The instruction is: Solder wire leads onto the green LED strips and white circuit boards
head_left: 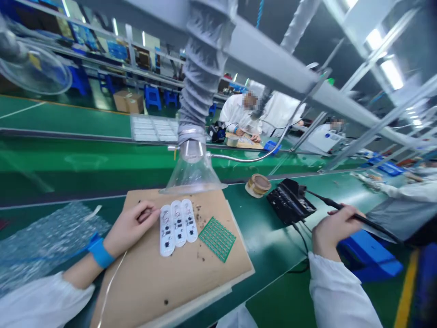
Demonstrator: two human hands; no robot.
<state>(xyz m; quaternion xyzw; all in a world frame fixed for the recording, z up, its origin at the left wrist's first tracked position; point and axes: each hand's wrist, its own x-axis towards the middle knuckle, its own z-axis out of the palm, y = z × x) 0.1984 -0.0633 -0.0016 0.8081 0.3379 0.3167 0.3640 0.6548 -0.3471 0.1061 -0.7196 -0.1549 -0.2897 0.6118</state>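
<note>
My left hand (pixel 139 224) rests on a tan board (pixel 136 291), its fingers curled in beside the leftmost of three white oblong circuit boards (pixel 179 223). Whether those fingers hold anything is hidden. Dark components and thin reddish wires sit on the white boards. A green perforated panel of small circuit boards (pixel 217 238) lies to their right. My right hand (pixel 336 226) grips a soldering iron (pixel 327 201), raised over the right side of the bench, its tip pointing left close to a black box-shaped unit (pixel 290 200). A blue wristband (pixel 100 250) circles my left wrist.
A clear fume hood (pixel 193 175) on a grey duct hangs just behind the white boards. A round solder spool (pixel 258 185) stands right of it. Bubble wrap (pixel 51 241) lies at left, a blue bin (pixel 370 255) at right. A co-worker (pixel 235 111) sits opposite.
</note>
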